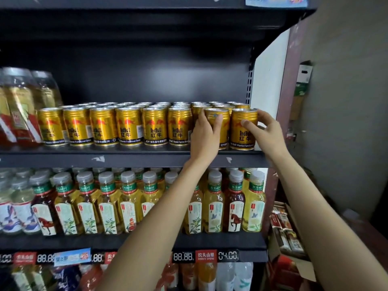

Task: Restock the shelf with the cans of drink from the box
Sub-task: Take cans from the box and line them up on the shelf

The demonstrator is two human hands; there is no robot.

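The left hand (204,133) curls round one gold can (218,127), thumb across its face, and the right hand (265,131) grips the end can (243,129) beside it, thumb on the front and fingers behind. Both cans stand upright at the right end of the black shelf (126,159), touching the front row (113,127). That row now looks filled across, with more cans packed behind, so the restock seems nearly done. A cardboard box (294,248) sits low on the right; I cannot tell whether cans remain inside. The cans are glossy ribbed metal cylinders with silver rims; below stand clear plastic tea bottles (212,206).
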